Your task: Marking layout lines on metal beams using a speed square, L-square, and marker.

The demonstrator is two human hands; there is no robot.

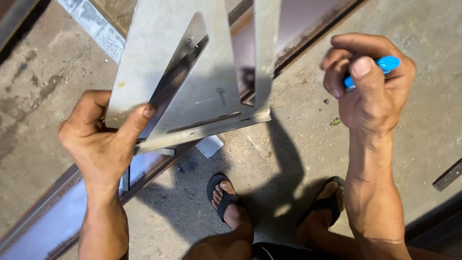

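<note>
Floor: concrete (298, 139), steel beam (57, 212) crossing it.
Left hand (98, 139): grips metal square (192, 82).
Right hand (368, 86): clenched around blue marker (385, 65).
Below: sandalled feet (226, 197).

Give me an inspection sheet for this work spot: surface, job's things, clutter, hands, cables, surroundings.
Surface: stained grey concrete floor, shadowed near the feet.
Job's things: flat triangular grey metal square, held up over a long rusty-edged steel beam; blue marker.
Clutter: small pale metal offcut on the floor; dark metal strip at right edge.
Hands: left hand grips the square's lower corner; right hand closed on the marker.
Cables: nothing seen.
Surroundings: person's feet in dark sandals; tiled strip at top left.
</note>
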